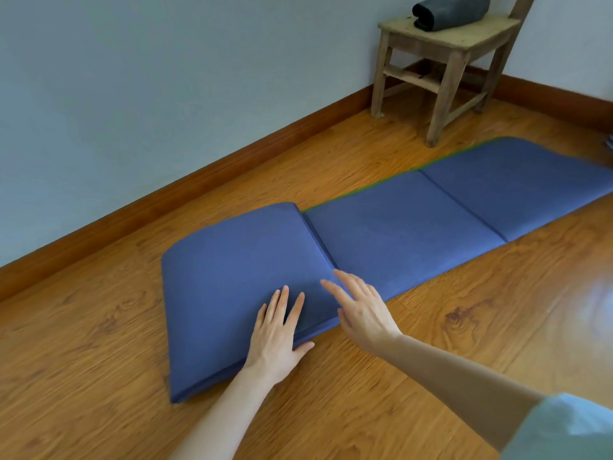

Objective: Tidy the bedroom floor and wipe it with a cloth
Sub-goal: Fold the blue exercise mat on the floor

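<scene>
Blue mat (381, 234) on wooden floor (99, 327), near end folded into a stack, remainder flat toward chair (444, 61). Left hand (277, 336) flat on stack, fingers straight, grasping nothing; right hand (360, 308) released, blurred, probably hovering. Risk: stack springing open or sliding on smooth boards once pressure lifts.

The mat (398, 234) lies on the floor (99, 343), its near end folded over. Both hands are on that folded end. Behind stands a chair (444, 61), a roll (451, 9) on it.
</scene>
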Available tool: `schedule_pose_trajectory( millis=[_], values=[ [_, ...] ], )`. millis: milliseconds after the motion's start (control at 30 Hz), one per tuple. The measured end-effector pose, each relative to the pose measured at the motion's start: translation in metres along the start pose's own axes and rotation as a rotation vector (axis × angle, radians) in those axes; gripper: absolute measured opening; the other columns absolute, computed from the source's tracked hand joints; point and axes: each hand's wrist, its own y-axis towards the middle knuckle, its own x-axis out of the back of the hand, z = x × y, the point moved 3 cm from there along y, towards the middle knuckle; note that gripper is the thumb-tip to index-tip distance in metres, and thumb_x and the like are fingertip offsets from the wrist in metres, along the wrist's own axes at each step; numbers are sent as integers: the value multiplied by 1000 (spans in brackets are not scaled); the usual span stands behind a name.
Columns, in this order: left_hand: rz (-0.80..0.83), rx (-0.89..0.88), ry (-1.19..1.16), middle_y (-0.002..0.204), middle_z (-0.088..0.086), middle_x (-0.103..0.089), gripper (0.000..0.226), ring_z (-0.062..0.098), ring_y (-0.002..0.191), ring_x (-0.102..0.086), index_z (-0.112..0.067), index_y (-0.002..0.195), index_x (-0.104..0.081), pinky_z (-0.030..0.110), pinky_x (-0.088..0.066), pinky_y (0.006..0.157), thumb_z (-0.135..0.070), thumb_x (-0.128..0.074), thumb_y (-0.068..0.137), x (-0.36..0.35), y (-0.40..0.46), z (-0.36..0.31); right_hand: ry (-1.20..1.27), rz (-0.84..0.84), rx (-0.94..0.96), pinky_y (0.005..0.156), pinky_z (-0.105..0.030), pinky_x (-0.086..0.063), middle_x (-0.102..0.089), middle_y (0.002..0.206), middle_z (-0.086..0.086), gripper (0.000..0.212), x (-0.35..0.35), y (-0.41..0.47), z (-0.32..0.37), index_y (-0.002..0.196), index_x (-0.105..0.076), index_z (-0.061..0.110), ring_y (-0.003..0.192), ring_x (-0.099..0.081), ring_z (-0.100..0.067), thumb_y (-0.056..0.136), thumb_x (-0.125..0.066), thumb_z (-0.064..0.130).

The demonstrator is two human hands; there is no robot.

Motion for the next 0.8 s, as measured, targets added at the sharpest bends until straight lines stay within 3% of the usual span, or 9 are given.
schedule_pose_trajectory(
  millis=[67,133,267,367,600,800],
  values=[
    [28,23,20,152,13,-22,96,28,139,-23,-17,146,-21,39,-20,106,-57,-67,72,-1,0,5,-97,146,118,105,-43,-35,-31,151,-11,65,-9,1,10,144,-34,17,139,-30,-30,84,-59,13],
    [27,29,30,151,14,-24,99,30,137,-31,-16,145,-23,40,-24,104,-54,-73,69,-2,-1,8,-184,278,141,117,-41,-17,-7,158,-7,70,-22,-1,11,150,-13,19,146,-5,-26,92,-51,17],
    [61,41,62,153,11,18,95,29,143,11,-20,142,19,42,1,114,-54,-51,87,-7,2,-1,-373,384,88,116,-43,-5,16,156,-11,94,-27,3,-4,146,18,29,144,10,-30,91,-57,21],
    [95,129,80,152,17,22,98,33,141,18,-18,144,22,48,2,114,-59,-47,87,-7,11,-19,-459,405,-12,115,-44,-11,17,156,-15,110,-25,9,-17,137,33,28,144,6,-34,86,-64,29],
    [14,91,17,155,13,17,97,27,143,15,-8,145,16,34,6,113,-47,-53,89,-10,34,-37,-414,454,-135,116,-43,-10,5,158,-7,111,-22,16,-48,148,14,23,145,-1,-29,77,-64,57],
    [42,108,45,154,18,15,104,31,143,13,-6,145,15,40,0,116,-54,-55,85,-18,49,-51,-368,483,-127,116,-42,-10,2,159,-4,105,-23,16,-65,150,5,25,145,0,-26,77,-60,63]
  ],
)
